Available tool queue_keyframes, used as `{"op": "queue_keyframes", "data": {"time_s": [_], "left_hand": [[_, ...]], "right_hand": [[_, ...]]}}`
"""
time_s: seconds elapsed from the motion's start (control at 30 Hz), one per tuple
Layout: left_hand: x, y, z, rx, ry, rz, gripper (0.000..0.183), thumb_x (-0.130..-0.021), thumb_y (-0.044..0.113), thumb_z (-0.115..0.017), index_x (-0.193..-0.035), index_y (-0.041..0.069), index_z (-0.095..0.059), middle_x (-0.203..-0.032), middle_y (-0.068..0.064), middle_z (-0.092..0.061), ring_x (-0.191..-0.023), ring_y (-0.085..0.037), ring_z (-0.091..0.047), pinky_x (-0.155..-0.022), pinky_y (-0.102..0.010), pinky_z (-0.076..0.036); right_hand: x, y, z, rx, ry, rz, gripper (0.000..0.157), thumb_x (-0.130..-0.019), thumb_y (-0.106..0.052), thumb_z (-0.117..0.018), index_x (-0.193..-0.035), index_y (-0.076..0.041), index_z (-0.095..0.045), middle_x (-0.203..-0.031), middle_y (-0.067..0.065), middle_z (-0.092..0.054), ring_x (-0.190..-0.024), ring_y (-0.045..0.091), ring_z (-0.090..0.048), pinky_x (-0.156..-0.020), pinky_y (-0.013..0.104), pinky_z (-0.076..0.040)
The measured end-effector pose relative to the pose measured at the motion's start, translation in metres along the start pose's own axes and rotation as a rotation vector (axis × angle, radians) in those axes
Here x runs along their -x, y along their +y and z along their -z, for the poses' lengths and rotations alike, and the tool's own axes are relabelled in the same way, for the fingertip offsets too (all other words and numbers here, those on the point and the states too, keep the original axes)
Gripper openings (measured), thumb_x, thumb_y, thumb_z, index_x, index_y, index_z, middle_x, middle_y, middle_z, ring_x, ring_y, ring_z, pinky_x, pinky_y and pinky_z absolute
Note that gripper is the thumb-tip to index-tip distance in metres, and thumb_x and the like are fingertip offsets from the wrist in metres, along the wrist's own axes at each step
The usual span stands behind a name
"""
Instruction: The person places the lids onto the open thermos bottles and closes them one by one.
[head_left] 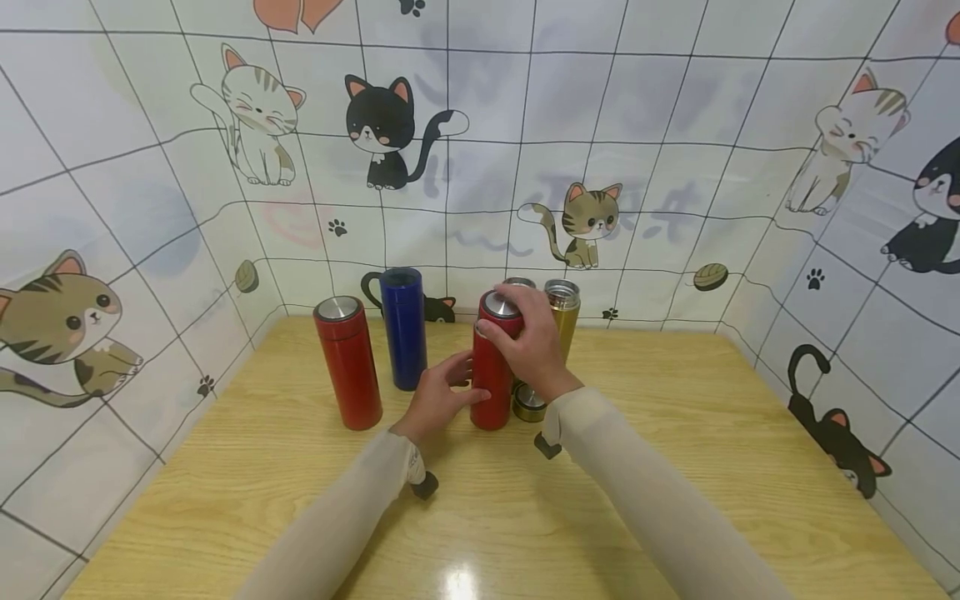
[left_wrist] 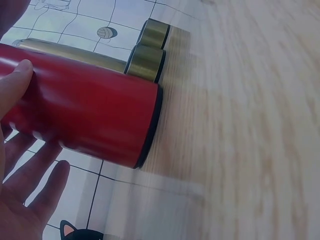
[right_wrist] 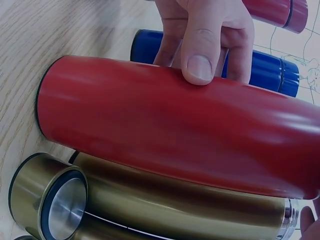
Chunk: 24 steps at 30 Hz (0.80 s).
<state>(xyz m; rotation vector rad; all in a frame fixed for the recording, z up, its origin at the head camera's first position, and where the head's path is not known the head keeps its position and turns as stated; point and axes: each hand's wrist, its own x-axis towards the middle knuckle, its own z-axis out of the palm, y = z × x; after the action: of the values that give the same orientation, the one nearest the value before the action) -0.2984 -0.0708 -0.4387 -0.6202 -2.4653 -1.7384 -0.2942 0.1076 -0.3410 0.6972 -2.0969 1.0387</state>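
A red thermos (head_left: 491,392) with a steel-topped lid stands upright on the table between my two hands. My left hand (head_left: 441,393) holds its lower body, thumb on the near side and fingers around the far side. In the left wrist view that thumb (left_wrist: 19,82) lies on the red wall, with the fingers spread below it. My right hand (head_left: 536,337) grips the lid from above, partly covering the steel top. Just behind stand two gold thermoses (head_left: 564,304) with uncovered rims, largely hidden. Gold lids (head_left: 529,405) rest on the table beside the red thermos.
Another red thermos (head_left: 351,367), lid on, stands to the left. A blue thermos (head_left: 405,333) is behind my left hand. The wooden table (head_left: 465,517) meets a wall covering (head_left: 480,167) printed with cats at the back and both sides.
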Motion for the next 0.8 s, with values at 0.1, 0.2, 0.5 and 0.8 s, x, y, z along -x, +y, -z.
{"op": "queue_keyframes", "data": {"time_s": [0.1, 0.2, 0.5, 0.8], "left_hand": [[0.0008, 0.0008, 0.0007, -0.009, -0.003, -0.010, 0.069, -0.080, 0.029, -0.081, -0.142, 0.030, -0.050, -0.125, 0.004, -0.064, -0.108, -0.019, -0.064, -0.091, -0.041, -0.052], [0.0016, 0.0019, 0.0011, -0.016, -0.010, -0.025, 0.068, -0.080, 0.027, -0.081, -0.141, 0.027, -0.051, -0.125, 0.002, -0.065, -0.107, -0.019, -0.065, -0.091, -0.041, -0.052], [0.0040, 0.0032, 0.0011, -0.016, -0.027, -0.019, 0.067, -0.081, 0.027, -0.081, -0.141, 0.026, -0.051, -0.125, 0.003, -0.064, -0.108, -0.018, -0.064, -0.093, -0.040, -0.051], [0.0069, 0.0040, 0.0017, -0.027, -0.027, -0.043, 0.067, -0.082, 0.029, -0.080, -0.142, 0.026, -0.051, -0.125, 0.002, -0.064, -0.107, -0.019, -0.064, -0.092, -0.042, -0.051]], "right_hand": [[-0.0006, 0.0006, 0.0002, 0.000, -0.003, 0.023, 0.048, -0.088, -0.033, -0.071, -0.129, -0.013, -0.057, -0.124, 0.004, -0.058, -0.115, 0.022, -0.046, -0.088, 0.041, -0.049], [-0.0007, -0.0001, 0.0010, -0.009, -0.016, 0.021, 0.046, -0.087, -0.033, -0.071, -0.128, -0.015, -0.058, -0.124, 0.004, -0.057, -0.115, 0.021, -0.045, -0.088, 0.041, -0.049], [-0.0013, -0.0034, 0.0028, -0.007, -0.072, -0.046, 0.043, -0.088, -0.033, -0.071, -0.126, -0.017, -0.060, -0.122, 0.006, -0.055, -0.114, 0.022, -0.045, -0.085, 0.041, -0.052], [0.0044, -0.0034, 0.0013, -0.005, -0.122, -0.109, 0.042, -0.089, -0.034, -0.070, -0.127, -0.020, -0.060, -0.125, 0.007, -0.053, -0.114, 0.023, -0.044, -0.084, 0.042, -0.054]]}}
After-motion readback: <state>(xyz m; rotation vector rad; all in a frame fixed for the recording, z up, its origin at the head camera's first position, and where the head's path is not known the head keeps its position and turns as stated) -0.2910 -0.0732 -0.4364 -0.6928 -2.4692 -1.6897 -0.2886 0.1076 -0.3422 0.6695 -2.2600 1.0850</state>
